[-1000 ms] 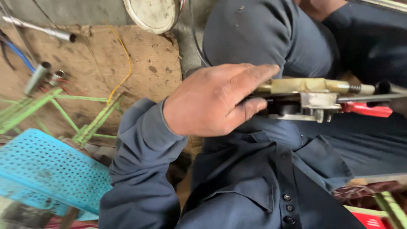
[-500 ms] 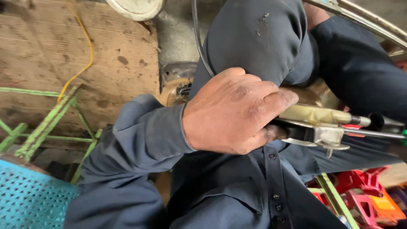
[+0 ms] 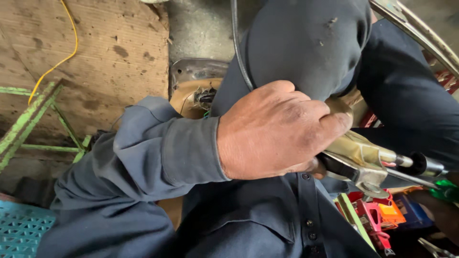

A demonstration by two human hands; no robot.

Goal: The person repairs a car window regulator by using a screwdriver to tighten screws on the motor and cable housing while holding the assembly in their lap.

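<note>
Your left hand (image 3: 282,131) is closed tight around the handle of the brass-coloured metal tool (image 3: 363,160) — fingers wrapped fully, no gap to see. The tool lies across your lap, over the dark blue clothing (image 3: 248,215), pointing to the right. Your right hand (image 3: 442,210) shows only at the frame edge — I cannot tell its grip.
</note>
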